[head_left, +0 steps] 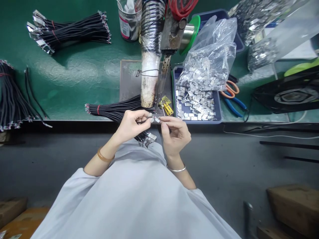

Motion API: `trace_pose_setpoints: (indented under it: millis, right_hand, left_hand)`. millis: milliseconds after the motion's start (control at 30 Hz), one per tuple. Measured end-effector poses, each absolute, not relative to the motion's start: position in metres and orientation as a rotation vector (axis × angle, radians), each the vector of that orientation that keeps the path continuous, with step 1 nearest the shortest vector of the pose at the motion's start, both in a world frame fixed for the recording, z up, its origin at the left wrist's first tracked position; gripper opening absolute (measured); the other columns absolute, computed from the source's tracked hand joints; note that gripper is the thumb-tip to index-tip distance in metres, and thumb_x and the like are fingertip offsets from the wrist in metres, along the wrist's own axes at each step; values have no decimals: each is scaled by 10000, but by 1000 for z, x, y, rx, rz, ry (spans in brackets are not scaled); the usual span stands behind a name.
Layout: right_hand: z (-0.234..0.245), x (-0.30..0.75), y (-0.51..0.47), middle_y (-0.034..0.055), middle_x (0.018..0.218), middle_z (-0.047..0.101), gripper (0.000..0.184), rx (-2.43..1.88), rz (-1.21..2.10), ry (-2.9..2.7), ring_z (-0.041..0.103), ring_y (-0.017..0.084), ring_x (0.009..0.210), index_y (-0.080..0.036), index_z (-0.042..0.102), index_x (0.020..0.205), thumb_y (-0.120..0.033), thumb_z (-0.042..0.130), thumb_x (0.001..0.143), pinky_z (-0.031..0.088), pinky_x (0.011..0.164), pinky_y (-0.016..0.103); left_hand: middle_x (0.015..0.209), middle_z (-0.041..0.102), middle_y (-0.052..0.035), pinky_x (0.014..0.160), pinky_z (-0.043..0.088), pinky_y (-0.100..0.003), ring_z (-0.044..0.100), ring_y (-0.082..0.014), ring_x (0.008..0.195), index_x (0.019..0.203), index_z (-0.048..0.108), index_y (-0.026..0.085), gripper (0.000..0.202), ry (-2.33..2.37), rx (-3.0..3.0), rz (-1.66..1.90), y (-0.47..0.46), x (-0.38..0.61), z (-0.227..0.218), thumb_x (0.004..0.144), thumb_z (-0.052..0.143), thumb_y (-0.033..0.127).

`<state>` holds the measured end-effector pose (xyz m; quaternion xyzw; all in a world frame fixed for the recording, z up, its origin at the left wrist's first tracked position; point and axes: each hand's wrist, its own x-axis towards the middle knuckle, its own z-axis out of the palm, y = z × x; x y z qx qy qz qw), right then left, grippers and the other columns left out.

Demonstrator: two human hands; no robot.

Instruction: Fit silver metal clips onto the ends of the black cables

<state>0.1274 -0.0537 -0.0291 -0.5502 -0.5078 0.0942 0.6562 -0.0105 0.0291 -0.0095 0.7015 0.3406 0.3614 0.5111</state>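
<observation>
My left hand (pixel 132 124) is closed in a pinch on a black wire end at the table's front edge. My right hand (pixel 174 132) pinches a small metal clip (pixel 156 119) against that wire end, just below the tip of a mounted soldering tool (pixel 164 71). A bundle of black wires (pixel 117 109) tied with a red band lies under my left hand, with finished clipped ends (pixel 148 139) hanging over the edge.
A blue tray (pixel 219 114) holds several loose metal clips and a plastic bag of them (pixel 211 56). Orange and blue scissors (pixel 233 96) lie to its right. More wire bundles (pixel 72 31) rest at back left and far left (pixel 12 96). A cup (pixel 128 21) stands behind.
</observation>
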Motion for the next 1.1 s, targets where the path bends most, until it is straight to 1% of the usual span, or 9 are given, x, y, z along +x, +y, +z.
trace_pose_setpoints:
  millis: [167,300,433,533,633,767,867,967,1100]
  right_hand:
    - [-27,127,-53,15,987,790,117,-1235,217,-1282,771,157,922,-241,685,923,-125,695,906,650,827,313]
    - [-26,128,-51,20,977,792,49,-1232,272,-1078,784,149,901,-230,652,920,-193,672,943,658,766,274]
    - [-25,129,-50,18,936,793,138,-1249,463,-942,794,146,794,-218,618,856,-291,710,930,663,728,258]
    - [-24,128,-52,16,946,797,159,-1235,571,-905,798,149,798,-218,620,835,-299,734,911,661,735,252]
    - [-23,128,-54,14,941,798,163,-1243,625,-904,794,144,800,-218,623,829,-297,745,904,658,746,252]
    - [-23,127,-54,5,910,793,168,-1228,564,-901,782,141,782,-223,622,833,-319,738,909,650,729,256]
    - [-25,127,-53,12,945,787,150,-1246,436,-901,779,146,825,-224,626,856,-324,716,923,648,744,271]
    - [-25,127,-54,20,976,787,112,-1256,388,-974,780,152,863,-223,643,883,-302,708,928,652,756,280]
    - [-24,128,-57,20,968,790,54,-1260,368,-1074,785,160,878,-224,661,901,-243,705,926,651,750,283]
  left_hand:
    - [559,456,56,508,284,-201,341,-56,524,745,718,118,135,779,1752,823,29,-12,-8,795,637,214]
    - [556,441,59,493,270,-203,320,-57,514,751,715,127,156,802,1720,911,27,-9,-12,819,653,253]
    - [568,457,54,496,285,-206,326,-63,516,739,683,144,140,821,1698,939,26,-7,-15,818,653,256]
    - [571,477,49,510,305,-211,346,-66,517,740,666,151,121,829,1710,928,26,-6,-14,814,638,243]
    - [547,462,56,503,294,-216,341,-67,499,742,653,156,115,836,1698,921,26,-7,-13,816,618,237]
    - [536,410,66,491,263,-214,306,-64,498,719,638,156,109,823,1665,907,26,-6,-12,794,616,232]
    - [541,361,73,489,230,-215,269,-61,511,683,615,157,110,816,1635,911,26,-5,-10,765,623,231]
    - [552,367,72,500,234,-217,274,-64,523,688,614,157,87,821,1620,868,25,-5,-8,744,624,222]
    - [541,376,78,522,245,-224,286,-72,527,712,619,161,73,792,1653,793,24,-7,-7,766,605,208]
